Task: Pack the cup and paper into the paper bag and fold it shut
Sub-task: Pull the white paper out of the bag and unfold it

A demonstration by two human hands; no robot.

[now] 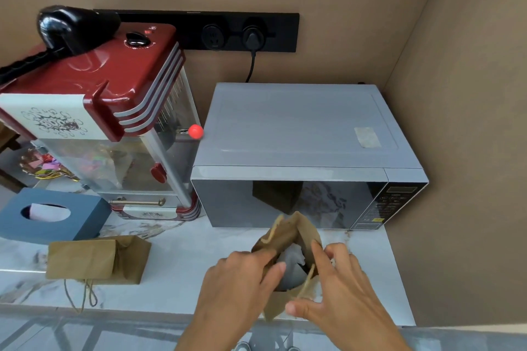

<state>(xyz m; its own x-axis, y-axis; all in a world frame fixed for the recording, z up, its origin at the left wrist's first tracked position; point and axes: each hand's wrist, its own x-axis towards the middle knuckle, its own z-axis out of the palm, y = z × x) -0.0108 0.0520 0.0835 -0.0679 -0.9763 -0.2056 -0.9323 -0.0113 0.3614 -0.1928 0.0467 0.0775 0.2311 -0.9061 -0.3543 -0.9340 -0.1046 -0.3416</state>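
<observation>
A brown paper bag (288, 232) stands upright on the marble counter in front of the microwave, its mouth open. Crumpled white paper (291, 262) shows inside the bag; the cup is hidden from view. My left hand (239, 282) grips the bag's left rim, with its fingers reaching into the opening. My right hand (336, 285) holds the right and near rim, thumb pressing the front flap.
A silver microwave (302, 134) sits right behind the bag. A red popcorn machine (108, 100) stands at left, with a blue tissue box (54, 215) in front of it. A second, folded paper bag (97, 259) lies on the counter (185, 259) at left. The counter edge is near me.
</observation>
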